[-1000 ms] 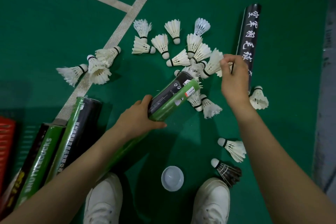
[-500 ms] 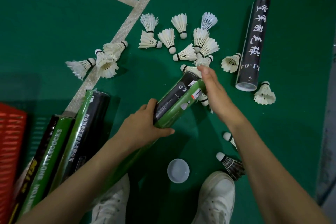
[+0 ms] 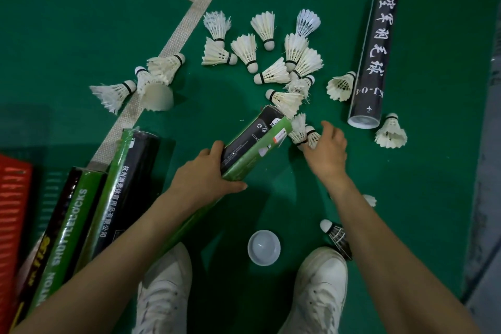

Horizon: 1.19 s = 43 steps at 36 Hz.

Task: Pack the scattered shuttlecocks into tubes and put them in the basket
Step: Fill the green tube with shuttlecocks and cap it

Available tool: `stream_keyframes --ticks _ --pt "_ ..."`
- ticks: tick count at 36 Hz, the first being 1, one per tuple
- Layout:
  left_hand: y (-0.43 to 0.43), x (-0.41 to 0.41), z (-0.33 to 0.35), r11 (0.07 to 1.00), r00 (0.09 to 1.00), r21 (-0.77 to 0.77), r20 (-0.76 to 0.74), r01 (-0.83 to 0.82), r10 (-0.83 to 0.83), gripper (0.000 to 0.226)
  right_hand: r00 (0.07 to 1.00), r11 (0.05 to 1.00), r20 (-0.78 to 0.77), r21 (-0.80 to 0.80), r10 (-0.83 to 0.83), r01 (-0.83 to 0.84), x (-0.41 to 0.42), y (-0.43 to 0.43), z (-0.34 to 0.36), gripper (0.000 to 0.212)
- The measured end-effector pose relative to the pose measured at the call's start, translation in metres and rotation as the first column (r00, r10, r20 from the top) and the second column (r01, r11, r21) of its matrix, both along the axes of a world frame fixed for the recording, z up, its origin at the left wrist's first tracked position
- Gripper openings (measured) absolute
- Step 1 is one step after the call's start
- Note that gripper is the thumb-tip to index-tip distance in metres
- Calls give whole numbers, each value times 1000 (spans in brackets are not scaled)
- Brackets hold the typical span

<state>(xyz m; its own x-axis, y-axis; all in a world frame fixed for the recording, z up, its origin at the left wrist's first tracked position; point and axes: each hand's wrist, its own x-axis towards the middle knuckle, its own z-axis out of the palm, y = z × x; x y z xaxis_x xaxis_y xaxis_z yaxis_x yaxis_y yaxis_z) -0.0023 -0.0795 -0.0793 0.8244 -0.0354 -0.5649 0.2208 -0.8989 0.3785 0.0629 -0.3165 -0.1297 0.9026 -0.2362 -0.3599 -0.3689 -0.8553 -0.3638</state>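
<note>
My left hand (image 3: 206, 173) grips a green and black tube (image 3: 254, 141), tilted with its open mouth pointing up and to the right. Just right of that mouth my right hand (image 3: 329, 152) closes its fingers around a white shuttlecock (image 3: 311, 138) lying against another one (image 3: 298, 127). Several more white shuttlecocks (image 3: 273, 73) are scattered on the green floor beyond the tube, with a small group (image 3: 154, 84) on the white court line to the left. A red basket (image 3: 13, 211) shows at the left edge.
A black tube with white characters (image 3: 374, 57) lies at the right, with shuttlecocks (image 3: 390, 133) beside it. Green and black tubes (image 3: 130, 184) lie next to the basket. A white lid (image 3: 263, 247) and a black shuttlecock (image 3: 336, 236) sit near my white shoes (image 3: 320, 287).
My right hand carried a shuttlecock from the pile to the tube mouth, then moved just right of the mouth onto another shuttlecock. The left hand keeps holding the tube.
</note>
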Motion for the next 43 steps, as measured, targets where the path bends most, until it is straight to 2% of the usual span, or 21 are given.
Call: stream_keyframes --ticks 3,8,10,12,14,16,18,20,22,26,30,33,35,39,41,43 --pt "0 -3 -3 1000 1000 6 -29 1 0 78 997 998 -52 42 -49 51 -3 -2 -9 56" --pt "0 -5 -4 1000 999 15 -52 13 -13 79 961 948 115 230 -253 222 -8 -11 -10 44" --pt "1 -6 -4 1000 998 9 -54 16 -16 79 903 865 170 401 -394 302 -8 -13 0 36" --pt "1 -6 -3 1000 998 -2 -54 15 -15 79 840 714 112 594 -531 371 -6 -15 13 29" --pt "1 -5 -2 1000 999 -20 -49 9 -10 80 821 557 18 743 -571 371 -4 -18 24 20" --pt "-1 -5 0 999 999 -34 -41 5 -7 80 848 498 -9 806 -530 320 -1 -20 33 14" --pt "-2 -6 2 999 999 -45 -37 12 -13 82 883 515 -3 811 -469 276 2 -20 41 10" --pt "-3 -7 3 998 999 -66 -33 25 -27 84 919 572 31 791 -393 218 5 -19 45 9" --pt "-4 -9 5 995 998 -90 -37 37 -41 86 953 622 43 766 -299 161 7 -18 51 16" --pt "-8 -11 8 989 997 -134 -40 66 -71 92 995 629 -61 771 -83 100 10 -16 58 28" --pt "-10 -10 11 978 993 -176 -28 109 -115 93 989 662 -122 749 83 36 8 -14 60 39" --pt "-12 -12 13 975 990 -172 11 138 -138 92 986 647 -144 760 84 56 5 -6 59 59" --pt "-11 -13 14 978 992 -172 62 120 -111 89 974 598 -186 798 129 73 2 1 58 60" --pt "-5 -14 11 981 992 -160 75 114 -103 90 933 605 -257 794 251 55 2 9 54 57" --pt "-5 -14 8 984 995 -154 52 86 -79 90 952 637 -210 770 222 21 6 12 52 55" --pt "-9 -10 4 988 998 -144 39 51 -46 85 995 699 -75 715 64 9 12 18 51 53"
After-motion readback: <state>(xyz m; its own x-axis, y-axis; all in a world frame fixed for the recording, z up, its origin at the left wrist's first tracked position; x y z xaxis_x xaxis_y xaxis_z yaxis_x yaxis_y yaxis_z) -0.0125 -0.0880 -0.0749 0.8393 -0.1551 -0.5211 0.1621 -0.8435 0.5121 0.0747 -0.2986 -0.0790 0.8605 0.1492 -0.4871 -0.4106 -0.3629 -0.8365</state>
